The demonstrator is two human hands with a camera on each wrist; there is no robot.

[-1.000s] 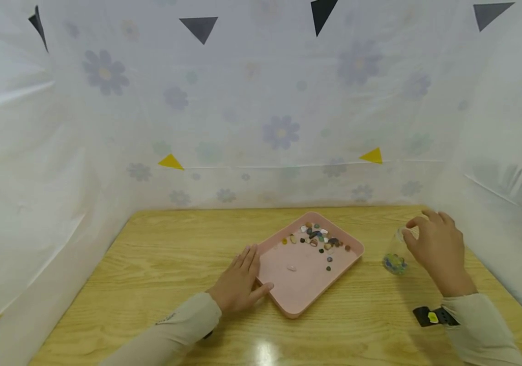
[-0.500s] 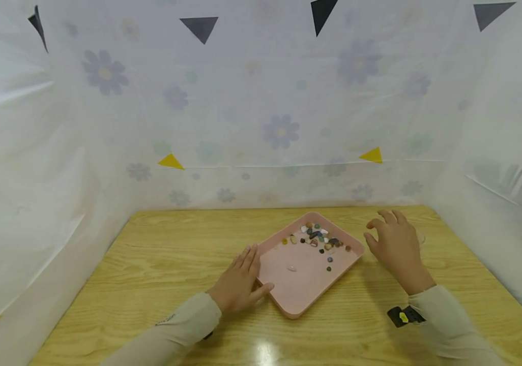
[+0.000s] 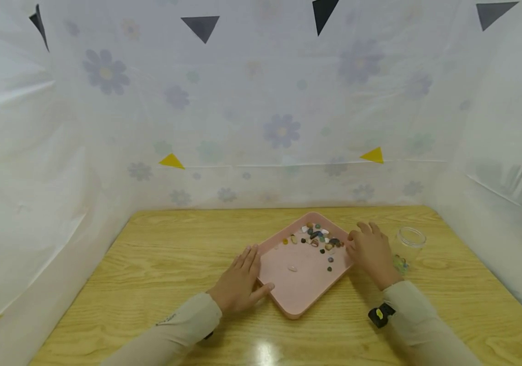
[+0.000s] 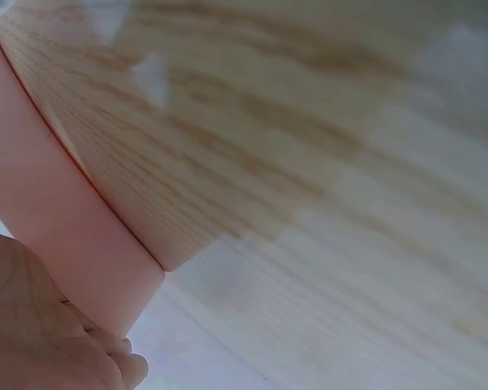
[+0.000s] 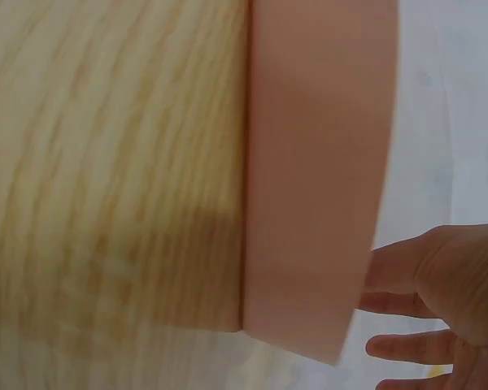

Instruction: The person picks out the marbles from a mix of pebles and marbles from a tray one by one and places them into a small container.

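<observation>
A pink tray [image 3: 297,295] lies at an angle on the table, with small coloured stones [image 3: 319,235] clustered towards its far right end. My left hand [image 3: 238,284] rests against the tray's left side, fingers straight and thumb apart. At the right rim is my right hand [image 3: 372,254], thumb and forefinger reaching over into the tray beside the stones. In the right wrist view the tray wall [image 5: 317,179] hides those fingertips, so whether they pinch a stone cannot be seen. A clear jar [image 3: 411,239] with colourful pieces in its bottom stands behind the right hand, partly covered.
The wood-grain table [image 3: 174,254] is enclosed by pale flowered sheeting [image 3: 233,122] at the back and both sides. One pale stone [image 3: 292,269] lies alone nearer the tray's middle.
My right hand has moved left from above the jar to the tray's right rim, lowering its fingers there. The jar has come into fuller view. The left hand and tray have stayed put.
</observation>
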